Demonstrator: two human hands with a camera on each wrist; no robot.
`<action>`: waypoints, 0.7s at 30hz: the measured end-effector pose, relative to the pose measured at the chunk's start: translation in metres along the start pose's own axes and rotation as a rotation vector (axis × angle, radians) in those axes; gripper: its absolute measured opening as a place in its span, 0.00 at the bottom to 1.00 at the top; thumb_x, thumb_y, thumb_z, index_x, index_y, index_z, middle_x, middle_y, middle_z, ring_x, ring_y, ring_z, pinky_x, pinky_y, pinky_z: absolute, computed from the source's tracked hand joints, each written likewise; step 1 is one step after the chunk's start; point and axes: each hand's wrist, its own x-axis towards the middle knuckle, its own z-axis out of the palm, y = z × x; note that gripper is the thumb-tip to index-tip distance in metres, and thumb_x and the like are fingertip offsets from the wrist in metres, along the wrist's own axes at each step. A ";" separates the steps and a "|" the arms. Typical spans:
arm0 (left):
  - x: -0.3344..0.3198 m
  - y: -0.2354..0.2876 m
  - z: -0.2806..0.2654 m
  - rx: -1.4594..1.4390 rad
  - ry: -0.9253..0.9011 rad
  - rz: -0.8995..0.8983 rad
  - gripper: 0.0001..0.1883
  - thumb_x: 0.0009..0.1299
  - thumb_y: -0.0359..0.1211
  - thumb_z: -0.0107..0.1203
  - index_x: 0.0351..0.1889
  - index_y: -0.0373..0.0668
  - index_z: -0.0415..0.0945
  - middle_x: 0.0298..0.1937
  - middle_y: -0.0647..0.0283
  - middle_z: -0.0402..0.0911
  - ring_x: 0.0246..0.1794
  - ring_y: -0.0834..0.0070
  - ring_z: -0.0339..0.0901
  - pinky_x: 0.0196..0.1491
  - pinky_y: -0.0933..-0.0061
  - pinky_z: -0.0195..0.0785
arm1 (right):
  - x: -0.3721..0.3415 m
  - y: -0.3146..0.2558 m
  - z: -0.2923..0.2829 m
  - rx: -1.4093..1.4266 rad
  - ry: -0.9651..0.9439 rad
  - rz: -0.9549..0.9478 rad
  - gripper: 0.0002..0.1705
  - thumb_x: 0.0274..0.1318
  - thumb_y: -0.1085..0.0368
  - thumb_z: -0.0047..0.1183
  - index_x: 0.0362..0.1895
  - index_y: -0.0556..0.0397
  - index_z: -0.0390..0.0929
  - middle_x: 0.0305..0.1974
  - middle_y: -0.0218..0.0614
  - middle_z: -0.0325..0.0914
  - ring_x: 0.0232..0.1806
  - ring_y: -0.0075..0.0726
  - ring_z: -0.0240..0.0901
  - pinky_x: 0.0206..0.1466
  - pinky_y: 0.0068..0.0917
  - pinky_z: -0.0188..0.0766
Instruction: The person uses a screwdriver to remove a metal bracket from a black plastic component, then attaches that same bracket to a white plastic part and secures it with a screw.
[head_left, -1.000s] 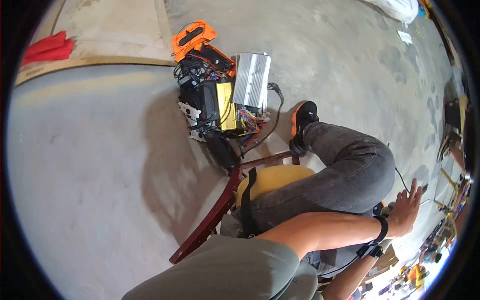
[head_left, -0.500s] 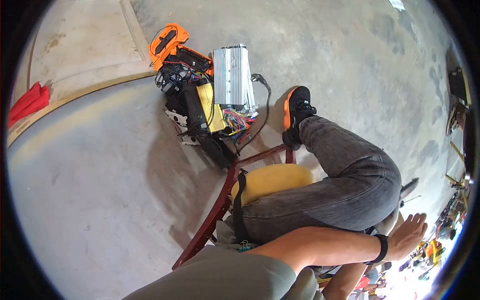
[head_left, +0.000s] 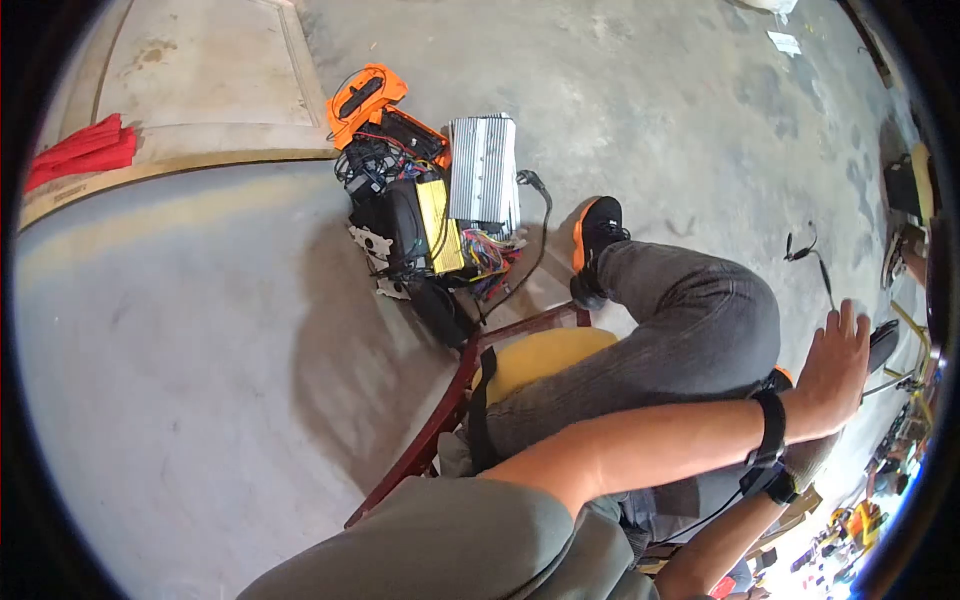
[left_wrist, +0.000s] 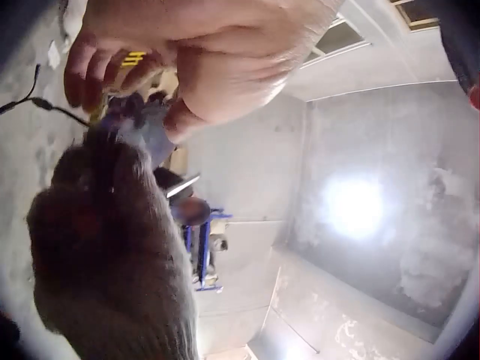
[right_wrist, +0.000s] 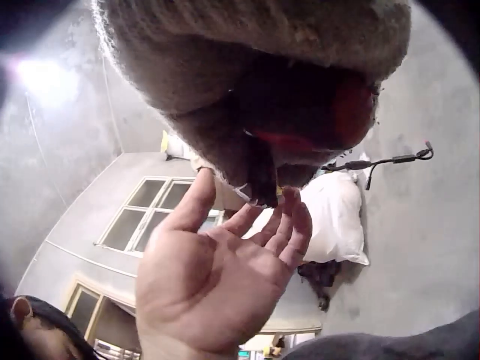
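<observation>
Right hand (right_wrist: 214, 56), gloved — curled round red-and-black tool (right_wrist: 352, 112). Left hand (right_wrist: 214, 289), bare — fingers bent, thumb apart, hold unclear. Dark cable (right_wrist: 358, 165) beside glove. Judged good handling: tool kept steady, bare fingertips clear of its end, cable slack.

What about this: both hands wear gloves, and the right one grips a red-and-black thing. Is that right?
Not quite: the left hand is bare, with no glove on it, as the right wrist view shows. The rest holds: the right hand is gloved and grips a red-and-black thing.
</observation>
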 end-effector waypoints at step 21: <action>-0.004 -0.439 -0.260 0.744 -0.209 -0.224 0.06 0.64 0.30 0.56 0.34 0.38 0.81 0.31 0.45 0.83 0.36 0.47 0.82 0.42 0.52 0.75 | -0.025 -0.084 0.030 0.783 -0.137 0.532 0.16 0.68 0.58 0.58 0.51 0.55 0.75 0.39 0.30 0.76 0.36 0.22 0.69 0.42 0.20 0.67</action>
